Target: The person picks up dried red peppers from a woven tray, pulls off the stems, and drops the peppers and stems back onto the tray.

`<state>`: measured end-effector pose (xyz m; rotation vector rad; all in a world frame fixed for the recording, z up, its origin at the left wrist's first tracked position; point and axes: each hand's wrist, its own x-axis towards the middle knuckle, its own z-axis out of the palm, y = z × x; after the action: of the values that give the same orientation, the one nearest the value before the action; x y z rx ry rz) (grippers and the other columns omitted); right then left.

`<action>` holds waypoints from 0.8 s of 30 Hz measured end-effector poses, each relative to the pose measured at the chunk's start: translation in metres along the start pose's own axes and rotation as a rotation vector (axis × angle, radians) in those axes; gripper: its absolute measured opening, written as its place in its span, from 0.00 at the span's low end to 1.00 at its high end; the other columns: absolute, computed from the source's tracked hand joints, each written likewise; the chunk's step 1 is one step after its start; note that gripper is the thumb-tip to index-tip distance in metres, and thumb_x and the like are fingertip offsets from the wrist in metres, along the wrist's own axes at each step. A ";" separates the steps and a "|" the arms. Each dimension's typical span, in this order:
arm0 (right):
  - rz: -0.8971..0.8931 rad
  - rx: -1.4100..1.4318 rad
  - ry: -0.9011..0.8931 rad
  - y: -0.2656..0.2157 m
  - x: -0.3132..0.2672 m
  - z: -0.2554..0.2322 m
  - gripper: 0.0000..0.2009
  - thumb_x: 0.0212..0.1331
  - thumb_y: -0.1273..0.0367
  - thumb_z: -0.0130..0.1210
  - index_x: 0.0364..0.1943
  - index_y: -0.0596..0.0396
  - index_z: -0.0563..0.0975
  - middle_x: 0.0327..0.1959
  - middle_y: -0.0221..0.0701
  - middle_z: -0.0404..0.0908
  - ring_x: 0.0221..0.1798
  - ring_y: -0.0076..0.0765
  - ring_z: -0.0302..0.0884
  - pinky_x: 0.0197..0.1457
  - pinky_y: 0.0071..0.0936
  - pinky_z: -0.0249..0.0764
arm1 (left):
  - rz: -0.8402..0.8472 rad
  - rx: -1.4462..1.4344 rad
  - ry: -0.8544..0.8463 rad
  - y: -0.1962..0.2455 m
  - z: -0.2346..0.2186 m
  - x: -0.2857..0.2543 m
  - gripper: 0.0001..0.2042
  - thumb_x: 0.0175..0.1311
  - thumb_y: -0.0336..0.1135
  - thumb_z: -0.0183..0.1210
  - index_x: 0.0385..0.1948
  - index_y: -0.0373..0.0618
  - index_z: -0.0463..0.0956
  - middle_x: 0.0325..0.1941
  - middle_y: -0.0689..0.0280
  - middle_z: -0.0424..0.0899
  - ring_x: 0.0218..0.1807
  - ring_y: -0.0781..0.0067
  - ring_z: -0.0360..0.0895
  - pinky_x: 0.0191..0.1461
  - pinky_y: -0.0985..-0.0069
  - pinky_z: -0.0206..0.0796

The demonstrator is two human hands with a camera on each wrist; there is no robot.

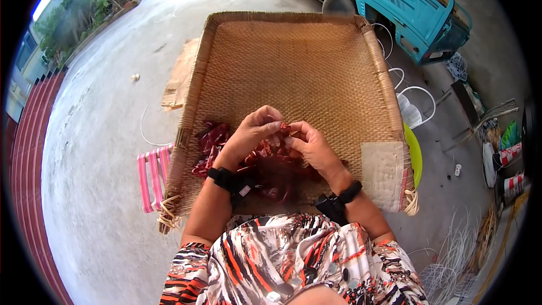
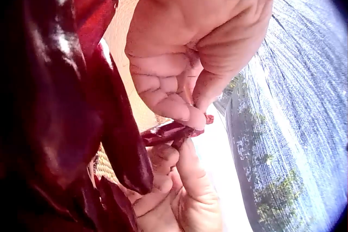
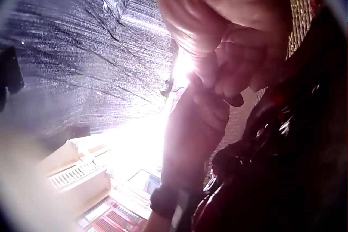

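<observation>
Both hands meet over a woven tray (image 1: 293,62) in the head view, close above a heap of dried red chili peppers (image 1: 213,142). My left hand (image 1: 248,140) pinches a small dried red chili (image 2: 163,133) between thumb and fingers. From the other side my right hand (image 1: 316,149) pinches the same chili near its end, so the two sets of fingertips almost touch. Large glossy chilies (image 2: 117,118) fill the left of the left wrist view. In the right wrist view the fingers hide most of the held chili, and glare washes out part of the scene.
A pale cloth patch (image 1: 384,166) covers the tray's near right corner. Left of the tray stands a pink-striped stool (image 1: 155,175) and a flat cardboard piece (image 1: 182,76). A lime-green basin (image 1: 413,155) and white bucket (image 1: 409,110) stand to the right, with a teal cargo tricycle (image 1: 395,8) beyond.
</observation>
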<state>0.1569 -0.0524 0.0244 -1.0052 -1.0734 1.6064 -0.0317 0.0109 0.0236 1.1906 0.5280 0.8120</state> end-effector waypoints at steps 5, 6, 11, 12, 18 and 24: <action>-0.056 -0.027 0.017 0.001 -0.001 -0.005 0.09 0.65 0.70 0.56 0.47 0.54 0.74 0.40 0.25 0.78 0.38 0.17 0.76 0.39 0.16 0.74 | -0.042 -0.200 -0.010 -0.007 -0.002 0.002 0.05 0.68 0.30 0.56 0.43 0.43 0.73 0.35 0.70 0.80 0.31 0.80 0.77 0.35 0.84 0.71; -0.076 -0.037 0.022 0.003 0.000 -0.007 0.08 0.65 0.70 0.56 0.45 0.54 0.74 0.40 0.25 0.78 0.37 0.17 0.75 0.39 0.16 0.74 | -0.042 -0.235 -0.013 -0.006 -0.001 0.002 0.05 0.68 0.30 0.56 0.43 0.43 0.73 0.35 0.69 0.80 0.31 0.80 0.78 0.36 0.84 0.71; -0.142 -0.063 0.080 0.010 0.002 -0.009 0.05 0.66 0.70 0.55 0.43 0.54 0.75 0.37 0.22 0.78 0.34 0.14 0.73 0.37 0.15 0.71 | -0.040 -0.157 0.052 -0.004 0.003 0.003 0.06 0.69 0.30 0.56 0.43 0.43 0.73 0.36 0.69 0.80 0.34 0.80 0.78 0.38 0.84 0.72; -0.154 -0.078 0.084 0.010 0.002 -0.009 0.05 0.66 0.70 0.55 0.42 0.54 0.75 0.37 0.22 0.79 0.34 0.14 0.72 0.37 0.15 0.71 | -0.037 -0.149 0.054 -0.003 0.003 0.003 0.06 0.68 0.31 0.56 0.43 0.43 0.73 0.36 0.69 0.80 0.35 0.80 0.78 0.38 0.84 0.72; -0.258 0.101 0.353 -0.023 -0.013 -0.027 0.07 0.66 0.66 0.56 0.41 0.53 0.77 0.31 0.27 0.82 0.33 0.19 0.78 0.36 0.17 0.76 | 0.027 0.390 0.136 -0.007 -0.015 0.001 0.08 0.64 0.33 0.60 0.40 0.42 0.75 0.36 0.70 0.80 0.40 0.81 0.76 0.41 0.80 0.69; -0.562 0.827 0.400 -0.062 -0.052 -0.119 0.08 0.64 0.66 0.58 0.40 0.55 0.79 0.35 0.29 0.82 0.31 0.21 0.78 0.36 0.17 0.80 | 0.125 1.183 0.107 -0.015 -0.037 -0.005 0.10 0.52 0.24 0.58 0.38 0.41 0.78 0.36 0.63 0.81 0.40 0.63 0.78 0.46 0.69 0.70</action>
<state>0.2969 -0.0677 0.0564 -0.3755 -0.2953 1.1322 -0.0580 0.0269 -0.0019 2.2783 1.1005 0.6495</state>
